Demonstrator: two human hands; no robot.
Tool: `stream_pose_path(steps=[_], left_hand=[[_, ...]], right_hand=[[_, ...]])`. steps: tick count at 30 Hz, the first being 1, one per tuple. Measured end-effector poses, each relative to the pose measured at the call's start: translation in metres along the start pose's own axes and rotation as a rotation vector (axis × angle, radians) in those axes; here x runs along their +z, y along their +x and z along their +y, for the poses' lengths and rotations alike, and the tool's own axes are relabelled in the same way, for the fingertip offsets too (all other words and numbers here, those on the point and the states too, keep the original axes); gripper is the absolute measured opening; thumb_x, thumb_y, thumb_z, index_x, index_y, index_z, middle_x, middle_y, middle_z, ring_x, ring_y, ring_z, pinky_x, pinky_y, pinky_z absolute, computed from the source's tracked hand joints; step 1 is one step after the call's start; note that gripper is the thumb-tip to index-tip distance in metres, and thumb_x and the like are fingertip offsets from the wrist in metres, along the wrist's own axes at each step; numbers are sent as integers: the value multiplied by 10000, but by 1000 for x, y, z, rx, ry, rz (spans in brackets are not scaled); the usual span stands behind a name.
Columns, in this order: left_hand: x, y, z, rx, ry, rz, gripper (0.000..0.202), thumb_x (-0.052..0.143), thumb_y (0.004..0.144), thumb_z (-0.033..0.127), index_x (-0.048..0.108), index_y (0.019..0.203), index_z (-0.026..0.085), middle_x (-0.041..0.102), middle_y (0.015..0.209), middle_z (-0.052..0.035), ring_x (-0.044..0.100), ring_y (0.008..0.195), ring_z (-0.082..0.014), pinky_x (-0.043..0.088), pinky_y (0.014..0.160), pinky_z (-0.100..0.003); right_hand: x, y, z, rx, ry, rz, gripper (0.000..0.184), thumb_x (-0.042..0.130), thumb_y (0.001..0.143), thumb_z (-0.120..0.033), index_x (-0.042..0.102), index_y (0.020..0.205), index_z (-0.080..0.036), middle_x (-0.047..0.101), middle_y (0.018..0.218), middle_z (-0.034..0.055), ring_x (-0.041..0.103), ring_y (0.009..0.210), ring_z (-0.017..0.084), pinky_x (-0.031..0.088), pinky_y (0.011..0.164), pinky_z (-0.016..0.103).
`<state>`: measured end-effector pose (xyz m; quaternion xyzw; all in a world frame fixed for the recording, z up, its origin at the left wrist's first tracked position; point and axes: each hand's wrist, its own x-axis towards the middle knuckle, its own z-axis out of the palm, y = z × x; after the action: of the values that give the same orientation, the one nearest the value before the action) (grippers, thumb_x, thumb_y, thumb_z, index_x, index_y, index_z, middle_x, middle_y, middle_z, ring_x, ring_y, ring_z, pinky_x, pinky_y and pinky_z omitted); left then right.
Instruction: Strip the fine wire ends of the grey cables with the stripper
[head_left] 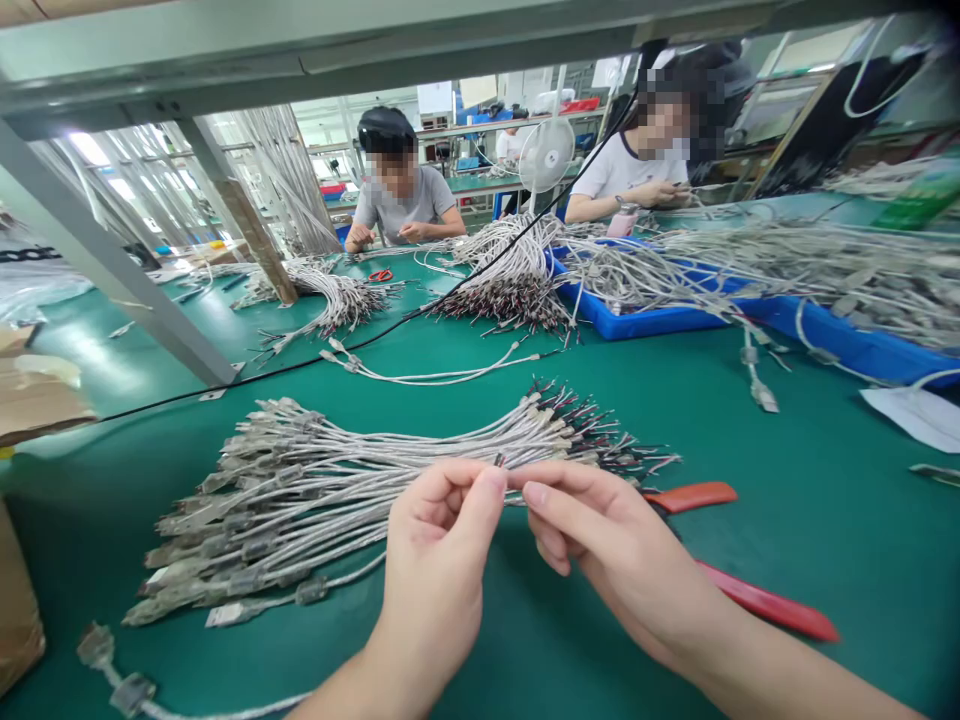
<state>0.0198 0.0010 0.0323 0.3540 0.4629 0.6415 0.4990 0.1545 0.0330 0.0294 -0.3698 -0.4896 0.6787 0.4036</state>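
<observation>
My left hand (pixel 439 560) and my right hand (pixel 600 545) meet in front of me, both with fingers pinched together on the stripped end of one thin grey cable (pixel 504 466). Just behind the fingertips lies a large bundle of grey cables (pixel 337 480) on the green table (pixel 787 480), with connectors fanned out to the left and red and black wire ends to the right. A red-handled tool (pixel 750 595) lies under my right wrist, partly hidden by the hand.
Blue trays (pixel 652 320) heaped with cables stand at the back right. More cable bundles (pixel 510 275) and red scissors (pixel 380 275) lie farther back. Two people sit working across the table. A slanted metal frame post (pixel 112 270) and cardboard boxes (pixel 37 395) are at left.
</observation>
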Motion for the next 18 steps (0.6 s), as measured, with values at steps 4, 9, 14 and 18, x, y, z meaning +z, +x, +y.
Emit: stream_pose_path(steps=[4, 9, 14, 18], left_hand=[[3, -2, 1, -23, 43, -51, 230, 706, 796, 335, 640, 679, 147, 380, 483, 72, 301, 423, -39, 242, 387, -147], [7, -3, 5, 7, 110, -54, 228, 700, 769, 309, 643, 630, 138, 406, 449, 65, 324, 421, -50, 307, 415, -157], [9, -1, 5, -9, 111, -68, 237, 699, 765, 293, 634, 597, 139, 420, 438, 57, 336, 417, -56, 344, 433, -164], [9, 0, 3, -13, 122, -63, 241, 703, 775, 295, 631, 600, 145, 419, 444, 56, 341, 418, -60, 348, 436, -166]], right_hand=[[-1, -1, -2, -39, 48, 21, 177, 664, 852, -340, 731, 926, -194, 482, 510, -42, 413, 518, 130, 325, 516, 269], [0, -2, -2, -47, 62, 45, 154, 688, 832, -326, 731, 899, -194, 487, 499, -46, 410, 510, 128, 314, 511, 271], [0, -1, -1, -52, 47, 66, 163, 709, 808, -329, 733, 864, -178, 478, 488, -48, 400, 502, 129, 308, 509, 278], [0, 0, -3, -55, 44, 63, 170, 711, 808, -343, 728, 841, -177, 471, 483, -47, 395, 501, 130, 307, 506, 278]])
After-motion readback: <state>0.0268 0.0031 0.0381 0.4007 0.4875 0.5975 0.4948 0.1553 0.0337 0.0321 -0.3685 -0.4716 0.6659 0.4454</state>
